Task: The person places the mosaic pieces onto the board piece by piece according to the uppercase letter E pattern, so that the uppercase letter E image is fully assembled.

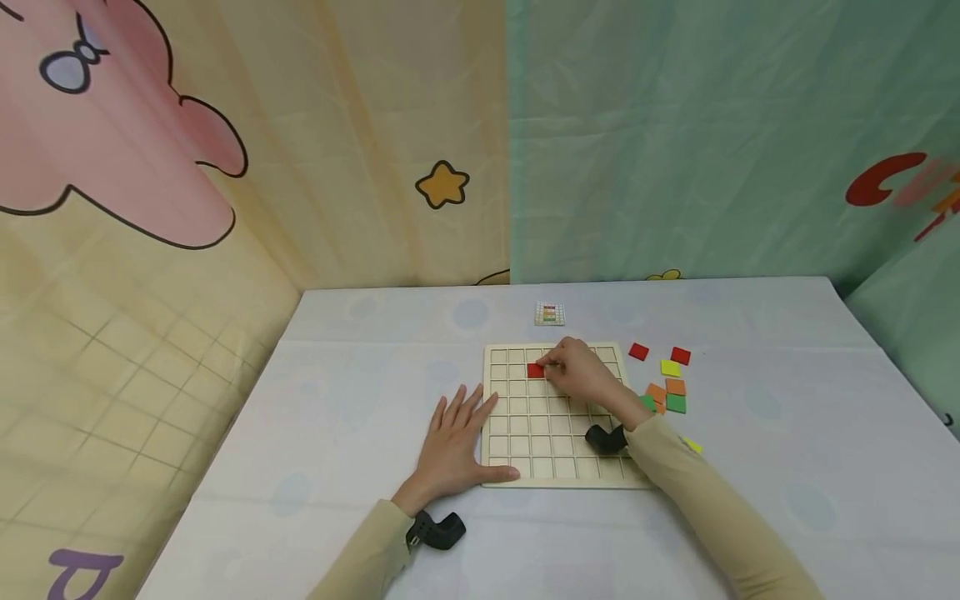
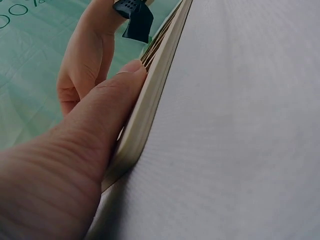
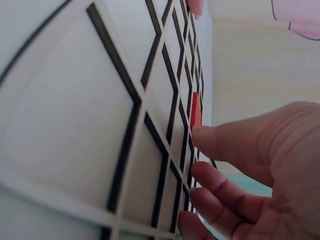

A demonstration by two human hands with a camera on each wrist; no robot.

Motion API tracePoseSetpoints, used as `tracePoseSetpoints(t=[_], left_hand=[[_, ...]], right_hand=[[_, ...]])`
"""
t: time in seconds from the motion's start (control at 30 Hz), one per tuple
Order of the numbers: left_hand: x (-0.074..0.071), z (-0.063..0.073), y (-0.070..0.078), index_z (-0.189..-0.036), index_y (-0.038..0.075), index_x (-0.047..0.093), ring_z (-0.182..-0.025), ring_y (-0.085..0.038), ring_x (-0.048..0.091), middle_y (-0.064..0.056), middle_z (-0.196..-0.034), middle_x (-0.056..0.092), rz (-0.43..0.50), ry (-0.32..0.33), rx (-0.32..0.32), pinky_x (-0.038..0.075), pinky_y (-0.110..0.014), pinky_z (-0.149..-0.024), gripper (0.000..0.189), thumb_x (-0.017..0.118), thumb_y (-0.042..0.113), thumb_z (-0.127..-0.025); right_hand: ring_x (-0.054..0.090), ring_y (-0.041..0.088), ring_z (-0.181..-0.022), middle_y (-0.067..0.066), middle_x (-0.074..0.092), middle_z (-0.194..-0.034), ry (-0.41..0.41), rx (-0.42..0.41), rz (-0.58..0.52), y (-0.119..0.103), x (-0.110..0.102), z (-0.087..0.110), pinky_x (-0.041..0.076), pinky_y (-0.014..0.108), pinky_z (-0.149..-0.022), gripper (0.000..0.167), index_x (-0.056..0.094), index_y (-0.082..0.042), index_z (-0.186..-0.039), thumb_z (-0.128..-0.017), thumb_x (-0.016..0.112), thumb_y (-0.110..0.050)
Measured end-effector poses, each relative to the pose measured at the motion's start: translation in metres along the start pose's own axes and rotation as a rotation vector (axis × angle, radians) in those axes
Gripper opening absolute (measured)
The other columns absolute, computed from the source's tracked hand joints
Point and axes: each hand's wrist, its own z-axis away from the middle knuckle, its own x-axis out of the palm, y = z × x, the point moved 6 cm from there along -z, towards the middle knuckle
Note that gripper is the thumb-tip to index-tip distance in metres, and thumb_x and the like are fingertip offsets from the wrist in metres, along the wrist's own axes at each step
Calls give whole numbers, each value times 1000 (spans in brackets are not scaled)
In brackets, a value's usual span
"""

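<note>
A pale wooden grid board [image 1: 551, 471] lies on the table with raised lines dividing it into square cells. My left hand [image 1: 452, 450] rests at its left front corner, fingers spread and straight, thumb along the front edge. In the left wrist view the thumb [image 2: 107, 97] lies against the board's rim [image 2: 150, 95]. Near the far edge my right hand [image 1: 581, 371] pinches a red square tile [image 1: 535, 371] at its right side, over the upper left cells. The right wrist view has the thumb tip [image 3: 202, 137] right at the red tile [image 3: 196, 110], other fingers curled beside it.
Loose tiles lie right of the board: red [image 1: 681, 356], yellow [image 1: 671, 367], orange [image 1: 676, 387] and green [image 1: 676, 403], some partly hidden by the right forearm. A small card with a coloured grid pattern [image 1: 550, 314] lies beyond the board. Printed curtains stand behind the table.
</note>
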Motion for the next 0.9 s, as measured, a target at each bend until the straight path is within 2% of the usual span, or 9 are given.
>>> tracePoseSetpoints(t=[0.17,0.33,0.4,0.53,0.7,0.8,0.9], left_hand=[[1,-1,0,-152,16,25,-143,-30,5,-8,-157,16,-6,-14,-5,2,-50,-112,110,59,79,-68],[1,-1,-1,-152,17,23,-143,-28,3,-6,-157,14,-13,-29,-19,0,-48,-112,110,59,79,-68],[2,-1,-1,-152,17,23,-143,-28,2,-5,-157,14,-15,-33,-19,-1,-47,-112,110,59,79,-68],[2,0,0,-152,16,23,-143,-29,3,-6,-157,14,-11,-28,-13,-1,-48,-112,110,60,78,-69],[0,0,1,-152,16,24,-143,-29,4,-7,-157,15,-8,-16,-4,1,-49,-112,110,60,77,-69],[0,0,1,-152,15,24,-143,-30,4,-8,-157,15,-13,-10,1,2,-50,-112,110,59,78,-69],[0,0,1,-152,15,24,-143,-30,4,-8,-157,15,-10,-10,2,2,-50,-112,110,59,78,-69]], right_hand=[[41,19,-75,9,56,-94,-55,-73,8,3,-4,9,35,37,-70,27,67,0,-116,-91,57,-3],[53,19,-82,8,62,-102,-65,-95,-55,13,-15,21,45,37,-73,24,67,0,-113,-92,61,-7],[56,20,-87,7,64,-104,-61,-50,-83,19,-23,28,47,37,-73,23,68,-1,-112,-92,63,-10],[59,26,-95,11,65,-108,-7,60,-60,36,-45,39,50,41,-76,23,69,-3,-112,-92,63,-14],[58,33,-95,19,61,-113,87,225,46,61,-74,49,49,48,-76,30,66,0,-116,-94,61,-20],[57,33,-90,22,59,-111,83,341,117,74,-84,52,49,46,-72,38,63,2,-119,-93,62,-26],[56,32,-87,23,58,-109,47,400,149,82,-86,52,49,44,-68,44,62,4,-119,-90,64,-29]])
